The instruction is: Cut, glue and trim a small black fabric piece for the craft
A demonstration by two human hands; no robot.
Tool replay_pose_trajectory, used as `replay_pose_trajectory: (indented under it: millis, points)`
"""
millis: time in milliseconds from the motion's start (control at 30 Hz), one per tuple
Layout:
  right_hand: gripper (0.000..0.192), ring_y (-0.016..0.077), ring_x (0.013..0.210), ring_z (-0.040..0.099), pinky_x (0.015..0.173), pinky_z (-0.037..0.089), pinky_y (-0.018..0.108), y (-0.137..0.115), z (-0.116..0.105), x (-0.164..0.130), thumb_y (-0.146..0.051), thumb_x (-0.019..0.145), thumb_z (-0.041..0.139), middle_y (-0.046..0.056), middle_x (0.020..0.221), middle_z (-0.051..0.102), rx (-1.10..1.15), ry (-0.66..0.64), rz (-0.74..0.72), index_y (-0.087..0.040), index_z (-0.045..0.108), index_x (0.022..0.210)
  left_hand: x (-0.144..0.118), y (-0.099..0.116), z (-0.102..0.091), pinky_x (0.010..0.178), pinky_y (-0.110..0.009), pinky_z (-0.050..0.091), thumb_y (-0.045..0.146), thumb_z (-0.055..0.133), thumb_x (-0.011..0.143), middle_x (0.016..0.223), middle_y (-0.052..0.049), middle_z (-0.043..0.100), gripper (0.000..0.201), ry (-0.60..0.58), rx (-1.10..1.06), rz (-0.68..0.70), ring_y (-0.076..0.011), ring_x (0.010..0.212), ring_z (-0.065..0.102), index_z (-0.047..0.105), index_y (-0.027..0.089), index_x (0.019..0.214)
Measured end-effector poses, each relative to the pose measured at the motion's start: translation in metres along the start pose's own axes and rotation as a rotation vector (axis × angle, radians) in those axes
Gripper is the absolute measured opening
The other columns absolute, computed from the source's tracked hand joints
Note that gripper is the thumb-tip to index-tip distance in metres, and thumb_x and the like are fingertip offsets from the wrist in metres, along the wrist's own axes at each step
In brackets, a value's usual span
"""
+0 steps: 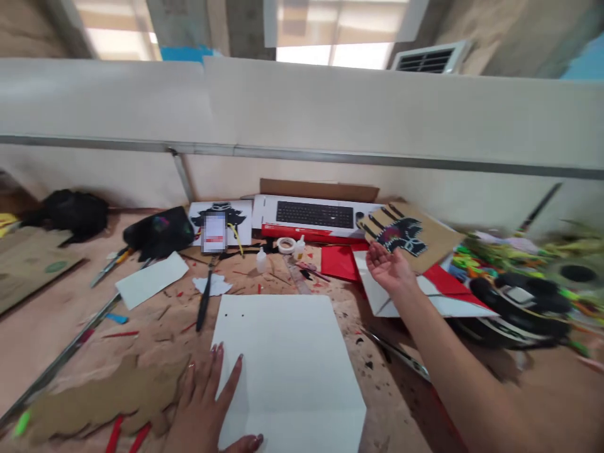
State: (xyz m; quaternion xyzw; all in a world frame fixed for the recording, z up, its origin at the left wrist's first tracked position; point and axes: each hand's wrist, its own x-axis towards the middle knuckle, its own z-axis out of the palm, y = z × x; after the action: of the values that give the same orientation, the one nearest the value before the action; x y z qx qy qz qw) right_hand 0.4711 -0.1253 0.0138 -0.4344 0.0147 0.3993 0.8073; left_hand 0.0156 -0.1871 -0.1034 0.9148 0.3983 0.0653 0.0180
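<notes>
My left hand (205, 393) lies flat with spread fingers across the left edge of a large white sheet (287, 358), which has two small dark dots near its top left corner. Further off, my right hand (389, 264) is turned palm up, its fingers loosely curled and apart, with nothing seen in them. Its fingertips overlap the lower left edge of a brown cardboard piece (436, 242) bearing a black cut-out (401, 236) with pale outlines; whether they touch it I cannot tell. Under that cardboard lie white and red sheets (342, 261).
A keyboard box (314, 217) leans at the back wall. Before it stand a phone (214, 233), small glue bottles (261, 259) and a tape roll (285, 245). Scissors (396, 352) lie right, a utility knife (111, 265) left, cut cardboard (108, 396) front left, black tape rolls (523, 308) far right.
</notes>
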Motion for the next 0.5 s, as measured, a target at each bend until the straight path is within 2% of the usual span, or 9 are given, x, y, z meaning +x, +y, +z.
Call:
replay_pose_trajectory:
  millis: [133,200,267,333,367,433,500]
  points:
    - [0.047,0.0099,0.051,0.064,0.049,0.056,0.018,0.006,-0.003,-0.003,-0.029,0.103,0.024,0.002,0.064,0.067,-0.098,0.007,0.091,-0.019,0.064,0.08,-0.003,0.007,-0.028,0.103,-0.056,0.037,0.072,0.055,0.075,0.15,-0.02,0.036,0.097,0.131,0.054,0.098,-0.0423,0.134,0.04,0.017,0.026,0.152]
    - [0.04,0.01,0.048,0.063,0.048,0.056,0.018,0.008,-0.005,-0.006,-0.02,0.1,0.029,0.0,0.059,0.064,-0.159,0.007,0.134,-0.019,0.064,0.081,-0.009,0.004,-0.054,0.105,-0.053,0.038,0.07,0.058,0.075,0.151,-0.018,0.034,0.102,0.133,0.067,0.115,-0.0386,0.135,0.04,0.009,0.026,0.153]
    - [0.036,0.0104,0.046,0.062,0.046,0.055,0.019,0.009,-0.005,-0.01,-0.016,0.097,0.034,0.0,0.058,0.063,-0.208,-0.007,0.169,-0.018,0.065,0.08,-0.013,-0.009,-0.085,0.107,-0.049,0.038,0.068,0.06,0.076,0.152,-0.014,0.034,0.101,0.143,0.049,0.152,-0.0349,0.137,0.039,0.009,0.029,0.154]
    - [0.032,0.0108,0.045,0.061,0.045,0.055,0.018,0.012,-0.005,-0.014,-0.014,0.093,0.038,0.001,0.057,0.062,-0.252,-0.028,0.195,-0.019,0.067,0.08,-0.008,-0.035,-0.116,0.111,-0.046,0.035,0.065,0.058,0.079,0.154,-0.01,0.034,0.092,0.112,0.006,0.15,-0.0322,0.139,0.036,0.017,0.03,0.153]
    - [0.03,0.0109,0.045,0.06,0.044,0.055,0.018,0.013,-0.005,-0.017,-0.013,0.091,0.041,0.001,0.057,0.062,-0.279,-0.036,0.2,-0.02,0.068,0.079,0.001,-0.052,-0.13,0.113,-0.046,0.031,0.062,0.055,0.083,0.154,-0.007,0.033,0.082,0.104,-0.001,0.1,-0.0309,0.14,0.034,0.023,0.031,0.152]
    - [0.028,0.011,0.045,0.06,0.045,0.055,0.016,0.019,-0.005,-0.021,-0.012,0.086,0.046,0.001,0.058,0.062,-0.34,-0.056,0.201,-0.022,0.07,0.077,0.031,-0.094,-0.15,0.114,-0.045,0.029,0.059,0.049,0.088,0.154,-0.008,0.035,0.068,0.088,-0.012,-0.093,-0.0292,0.14,0.036,0.037,0.027,0.147]
    - [0.024,0.0119,0.047,0.061,0.046,0.056,0.016,0.026,-0.008,-0.022,-0.014,0.082,0.052,0.003,0.059,0.063,-0.415,-0.103,0.185,-0.024,0.073,0.073,0.074,-0.14,-0.162,0.114,-0.044,0.028,0.063,0.051,0.084,0.152,-0.015,0.038,0.079,0.109,-0.031,-0.274,-0.0316,0.139,0.035,0.038,0.015,0.145]
